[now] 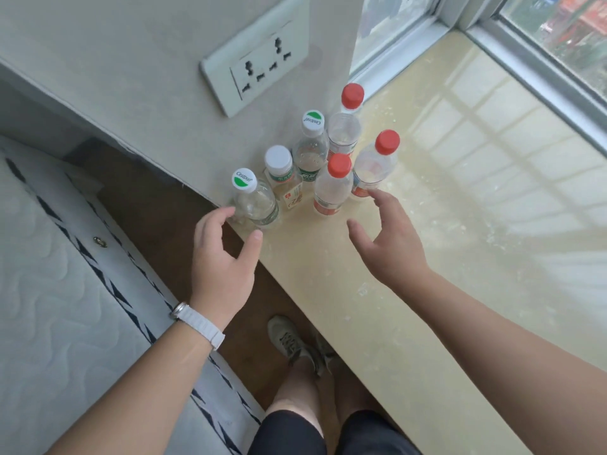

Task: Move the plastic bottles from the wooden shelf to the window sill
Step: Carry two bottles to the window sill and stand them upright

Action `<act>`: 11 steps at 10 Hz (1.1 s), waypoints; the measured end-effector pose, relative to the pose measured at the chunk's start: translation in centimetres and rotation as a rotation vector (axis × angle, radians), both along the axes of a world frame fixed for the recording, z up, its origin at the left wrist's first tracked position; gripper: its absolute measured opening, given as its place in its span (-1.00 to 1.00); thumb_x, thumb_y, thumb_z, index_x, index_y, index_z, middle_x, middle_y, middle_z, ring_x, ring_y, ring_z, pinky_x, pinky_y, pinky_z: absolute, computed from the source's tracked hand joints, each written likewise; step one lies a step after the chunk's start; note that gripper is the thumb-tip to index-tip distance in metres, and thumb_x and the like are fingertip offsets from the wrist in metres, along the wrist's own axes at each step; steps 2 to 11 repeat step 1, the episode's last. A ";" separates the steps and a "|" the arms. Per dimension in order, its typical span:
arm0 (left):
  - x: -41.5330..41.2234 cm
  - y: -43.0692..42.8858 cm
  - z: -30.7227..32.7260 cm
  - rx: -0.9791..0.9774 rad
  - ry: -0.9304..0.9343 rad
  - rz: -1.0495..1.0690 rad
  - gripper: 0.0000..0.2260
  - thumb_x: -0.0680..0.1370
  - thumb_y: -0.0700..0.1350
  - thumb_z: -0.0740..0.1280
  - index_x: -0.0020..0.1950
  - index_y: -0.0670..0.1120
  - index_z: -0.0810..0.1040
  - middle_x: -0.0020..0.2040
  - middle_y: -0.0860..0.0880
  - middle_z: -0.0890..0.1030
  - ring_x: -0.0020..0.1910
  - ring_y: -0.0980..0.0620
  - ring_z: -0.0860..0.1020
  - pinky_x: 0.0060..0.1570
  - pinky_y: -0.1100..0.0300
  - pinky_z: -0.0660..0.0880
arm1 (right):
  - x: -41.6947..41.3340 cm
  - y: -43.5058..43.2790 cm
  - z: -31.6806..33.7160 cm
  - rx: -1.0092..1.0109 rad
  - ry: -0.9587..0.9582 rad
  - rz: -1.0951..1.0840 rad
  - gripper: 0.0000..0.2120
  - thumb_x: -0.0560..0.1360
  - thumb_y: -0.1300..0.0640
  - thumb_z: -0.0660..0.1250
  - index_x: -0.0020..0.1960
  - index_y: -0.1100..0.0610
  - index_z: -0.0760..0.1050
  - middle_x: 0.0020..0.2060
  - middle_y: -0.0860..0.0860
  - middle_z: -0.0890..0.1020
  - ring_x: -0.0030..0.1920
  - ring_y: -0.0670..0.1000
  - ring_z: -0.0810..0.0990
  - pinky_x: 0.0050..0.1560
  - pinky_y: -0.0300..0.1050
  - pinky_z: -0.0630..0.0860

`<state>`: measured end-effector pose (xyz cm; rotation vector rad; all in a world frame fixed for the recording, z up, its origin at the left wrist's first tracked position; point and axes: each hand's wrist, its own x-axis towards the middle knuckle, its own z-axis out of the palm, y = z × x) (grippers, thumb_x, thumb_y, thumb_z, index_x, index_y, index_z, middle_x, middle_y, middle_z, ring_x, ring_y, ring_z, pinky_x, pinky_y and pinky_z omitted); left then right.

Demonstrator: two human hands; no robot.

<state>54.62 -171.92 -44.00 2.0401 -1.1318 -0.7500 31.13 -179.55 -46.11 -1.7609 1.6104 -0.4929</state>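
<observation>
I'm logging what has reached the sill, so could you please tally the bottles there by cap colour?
Red caps: 3
White caps with a green mark: 2
Plain white cap: 1
Total: 6 bottles, all upright on the window sill. Both the left hand and the right hand are open and hold nothing.

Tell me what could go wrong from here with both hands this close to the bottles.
The green-and-white-capped bottle stands at the window sill front corner; the left hand, open beside it, could nudge it off onto the floor. The six bottles are tightly clustered, so the right hand, fingertips near a red-capped bottle, might topple neighbours like skittles.
</observation>
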 end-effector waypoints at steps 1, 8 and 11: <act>1.0 0.6 3.9 0.004 -0.172 -0.198 -0.60 0.56 -0.06 0.41 0.38 -0.12 0.51 0.40 -0.07 0.46 0.42 -0.03 0.41 0.41 0.09 0.29 | 0.2 -0.8 3.8 -0.214 0.064 0.167 -0.49 0.50 -0.01 0.38 0.40 0.12 0.42 0.35 0.03 0.50 0.32 0.03 0.45 0.22 -0.09 0.43; 1.0 0.6 3.9 0.004 -0.172 -0.198 -0.60 0.56 -0.06 0.41 0.38 -0.12 0.51 0.40 -0.07 0.46 0.42 -0.03 0.41 0.41 0.09 0.29 | 0.2 -0.8 3.8 -0.214 0.064 0.167 -0.49 0.50 -0.01 0.38 0.40 0.12 0.42 0.35 0.03 0.50 0.32 0.03 0.45 0.22 -0.09 0.43; 1.0 0.6 3.9 0.004 -0.172 -0.198 -0.60 0.56 -0.06 0.41 0.38 -0.12 0.51 0.40 -0.07 0.46 0.42 -0.03 0.41 0.41 0.09 0.29 | 0.2 -0.8 3.8 -0.214 0.064 0.167 -0.49 0.50 -0.01 0.38 0.40 0.12 0.42 0.35 0.03 0.50 0.32 0.03 0.45 0.22 -0.09 0.43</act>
